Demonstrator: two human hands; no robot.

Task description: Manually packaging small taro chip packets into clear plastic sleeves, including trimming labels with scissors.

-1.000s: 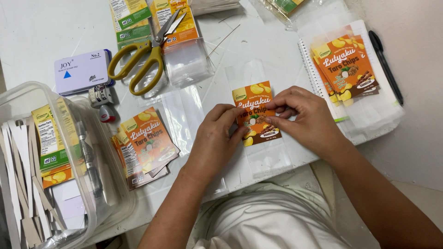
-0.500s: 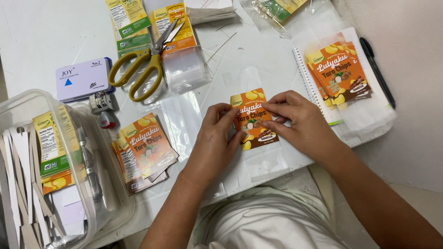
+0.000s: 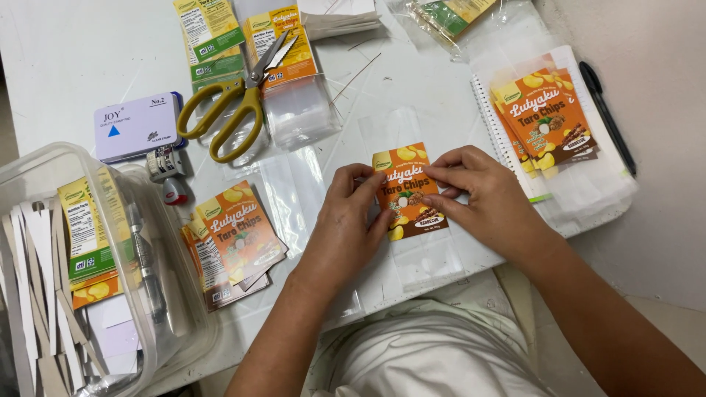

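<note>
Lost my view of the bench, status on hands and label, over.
Left hand and right hand both pressing the orange label onto the clear bag. Label flat. Scissors lie apart, nothing in the way.

You get bright, even overhead light on the white surface, with soft short shadows under your hands. Clear plastic sleeves at upper centre glare mildly. Focus is sharp; frame edges bend slightly.
</note>
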